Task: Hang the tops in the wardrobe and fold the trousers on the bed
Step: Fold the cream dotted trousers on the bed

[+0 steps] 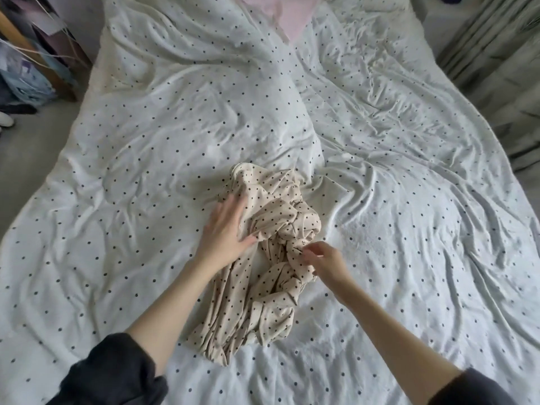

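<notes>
**Head view: crumpled garment on the bed, easy to grab wrong**

Head view shows me the beige dotted garment (263,258) lying in a twisted heap at the lower centre of the frame, on the white dotted duvet of the bed (146,127). I cannot tell from this bundle whether it is trousers or a top, and that is my first worry: if I misjudge it, I fold something that belongs on a hanger.

My left hand (225,226) lies flat, fingers spread wide, touching the left edge of the heap. My right hand (324,261) sits at the heap's right side with its fingers narrowed to a pinch on a fold of the cloth.

The risks I see from here:
- The pinch may catch only one layer, so lifting drags the knot tighter instead of opening it.
- The fabric is twisted on itself near the middle; pulling from one side could leave a leg or sleeve inside out.
- The duvet has nearly the same dot pattern, and I could gather it together with the garment.
- A flat left hand pinning the cloth while the right pulls may stretch it.

A pink pillow (280,13) lies at the top centre, well apart.
</notes>
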Demonstrator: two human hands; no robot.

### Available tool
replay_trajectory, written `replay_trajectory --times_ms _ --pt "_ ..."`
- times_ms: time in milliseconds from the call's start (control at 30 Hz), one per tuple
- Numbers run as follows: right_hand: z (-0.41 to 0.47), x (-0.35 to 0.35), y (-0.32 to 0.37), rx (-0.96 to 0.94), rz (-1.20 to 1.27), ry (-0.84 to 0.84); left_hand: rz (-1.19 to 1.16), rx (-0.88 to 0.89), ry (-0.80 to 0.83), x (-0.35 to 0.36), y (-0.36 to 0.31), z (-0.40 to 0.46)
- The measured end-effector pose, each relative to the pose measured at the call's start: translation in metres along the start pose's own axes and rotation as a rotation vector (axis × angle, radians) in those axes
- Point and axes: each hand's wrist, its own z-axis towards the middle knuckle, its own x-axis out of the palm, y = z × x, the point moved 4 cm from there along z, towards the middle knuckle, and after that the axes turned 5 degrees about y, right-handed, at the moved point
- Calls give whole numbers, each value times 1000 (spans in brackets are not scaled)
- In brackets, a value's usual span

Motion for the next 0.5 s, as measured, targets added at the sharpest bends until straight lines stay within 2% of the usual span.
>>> replay_trajectory --times_ms 100,200,267,333,433,467,500 --pt "10 -10 1 9 52 -14 247 142 99 28 -35 20" --pt "10 -11 -4 6 64 -54 309 38 206 53 -46 9" --pt "11 -17 -6 9 29 -150 404 -45 406 63 -48 -12" --pt "14 -19 -5 6 -32 -175 475 -53 679 61 -50 -39" --pt "20 4 5 9 -185 -49 407 -55 1043 48 -45 -67" --pt "22 15 8 13 -210 3 321 -86 1068 40 -40 -70" --pt "23 24 12 24 -217 44 230 -118 1002 33 -35 -65"
